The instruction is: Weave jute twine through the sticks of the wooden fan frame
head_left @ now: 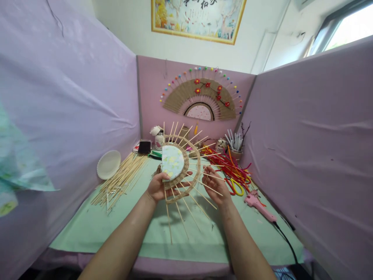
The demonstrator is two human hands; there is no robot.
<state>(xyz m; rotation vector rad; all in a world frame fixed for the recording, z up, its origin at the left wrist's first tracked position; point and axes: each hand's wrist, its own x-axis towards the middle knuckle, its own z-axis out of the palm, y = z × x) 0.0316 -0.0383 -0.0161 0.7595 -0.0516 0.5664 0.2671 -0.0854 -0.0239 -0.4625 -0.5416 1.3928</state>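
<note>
A half-round fan frame (pixel 186 165) is held up over the table, its thin wooden sticks spreading out to the right like rays. At its centre sits a half-circle of pale floral cloth (pixel 173 160), edged with woven twine; a second twine arc crosses the sticks farther out. My left hand (pixel 159 187) grips the frame at its lower left, thumb on the cloth and fingers behind. Beside the right-hand sticks is my right hand (pixel 217 187), its fingers loosely curled and apart. Whether those fingers touch the sticks, I cannot tell.
Loose sticks (pixel 122 177) and a white plate (pixel 107 165) lie left. Red pipe cleaners (pixel 223 165), yellow-handled scissors (pixel 238 187) and a corded pink glue gun (pixel 258 204) lie right. A phone (pixel 144 147) and jar (pixel 159 140) stand behind. A finished fan (pixel 201 95) hangs on the back partition.
</note>
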